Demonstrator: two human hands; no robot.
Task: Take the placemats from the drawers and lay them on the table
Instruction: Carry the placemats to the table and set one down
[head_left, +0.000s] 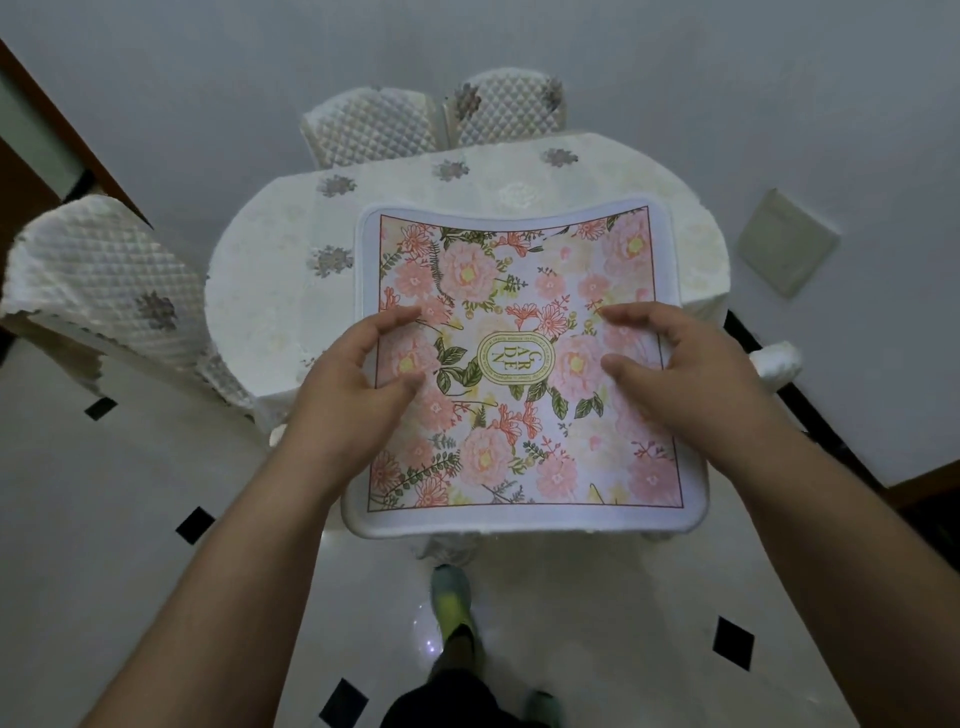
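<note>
A quilted chair (98, 280) stands at left beside a table (291, 270) draped in pale floral cloth. The left hand (358, 374) hovers with fingers loosely spread, holding nothing, over a floral placemat (519, 364) lying on the table's near side. The right hand (670, 364), fingers likewise relaxed, rests at the placemat's right edge.

Light: dim, flat, greyish
Glare: small spots on the glossy white tiled floor (156, 519)
Edges: strong wide-angle bending
Focus: slightly soft throughout
</note>
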